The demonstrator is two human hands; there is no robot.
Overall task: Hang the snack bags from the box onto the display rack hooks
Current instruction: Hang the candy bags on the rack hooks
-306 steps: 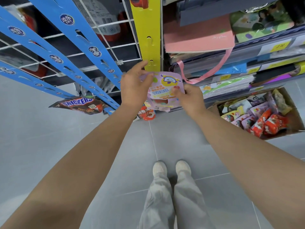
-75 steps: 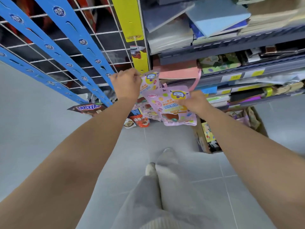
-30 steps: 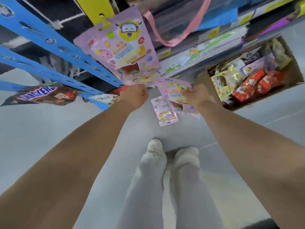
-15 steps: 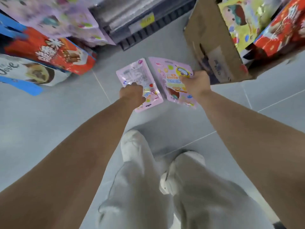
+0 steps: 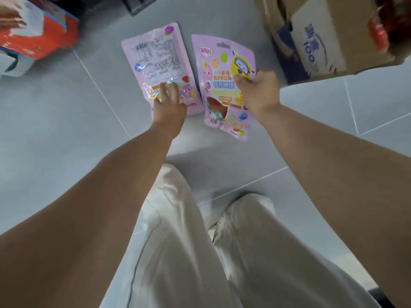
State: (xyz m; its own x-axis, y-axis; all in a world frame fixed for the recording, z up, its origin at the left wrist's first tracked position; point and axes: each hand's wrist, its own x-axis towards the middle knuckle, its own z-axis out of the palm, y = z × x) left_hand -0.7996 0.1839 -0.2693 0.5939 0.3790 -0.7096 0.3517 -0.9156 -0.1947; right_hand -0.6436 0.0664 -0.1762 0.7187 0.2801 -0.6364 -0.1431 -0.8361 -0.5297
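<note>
Two pink snack bags (image 5: 160, 63) (image 5: 222, 85), one under each hand (image 5: 169, 107) (image 5: 258, 90).

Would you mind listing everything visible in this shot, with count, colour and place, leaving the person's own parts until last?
Snack bag, back side up: one, pink with printed text, on the floor under the left hand.
Snack bag, front side up: one, pink with a yellow cartoon figure, right of the first, gripped at its right edge.
Cardboard box: one, brown with blue print, top right; red packets show inside, blurred.
Red package: one, red and white, top left, cut off by the frame.
Floor: grey tiles.
Left hand: fingers spread on the back-side-up bag.
Right hand: closed on the front-side-up bag.
Legs: two, in pale trousers, bottom centre.
</note>
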